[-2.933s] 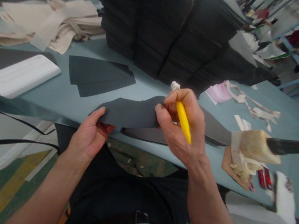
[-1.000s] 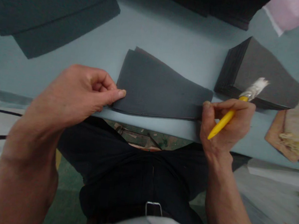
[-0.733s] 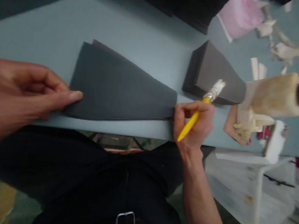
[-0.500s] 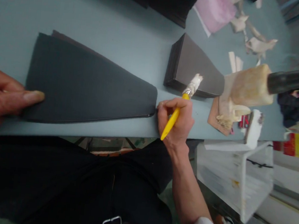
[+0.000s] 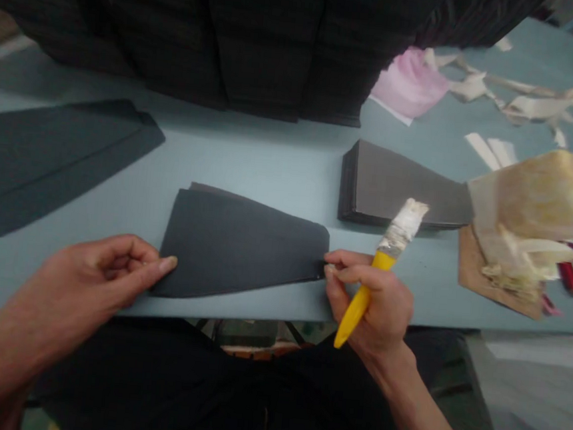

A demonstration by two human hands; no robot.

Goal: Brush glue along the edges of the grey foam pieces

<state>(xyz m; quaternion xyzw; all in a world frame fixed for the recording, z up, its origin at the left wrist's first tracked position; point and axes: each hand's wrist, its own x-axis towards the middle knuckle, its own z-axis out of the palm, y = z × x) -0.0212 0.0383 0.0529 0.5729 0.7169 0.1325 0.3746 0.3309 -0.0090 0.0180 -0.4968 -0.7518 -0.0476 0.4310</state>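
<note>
Two dark tapered sheets (image 5: 244, 245) lie one over the other near the table's front edge, their edges slightly offset. My left hand (image 5: 116, 270) pinches their wide left end between thumb and fingers. At the narrow right end, my right hand (image 5: 374, 293) touches the corner with its fingertips. That same hand keeps hold of a paintbrush (image 5: 358, 308) with a yellow handle; its whitish, caked bristles point up and away. Just beyond the brush stands a neat stack of grey tapered pieces (image 5: 404, 185).
Tall piles of dark sheets (image 5: 261, 45) line the back. More dark pieces (image 5: 55, 155) lie at left. On the right are a stained yellowish container (image 5: 544, 191), a brown scrap (image 5: 501, 281), pink cloth (image 5: 411, 82) and pale strips (image 5: 521, 105).
My view has swung left and up, so the back piles and the pieces at left now show. Both hands keep their places at the two ends of the sheets.
</note>
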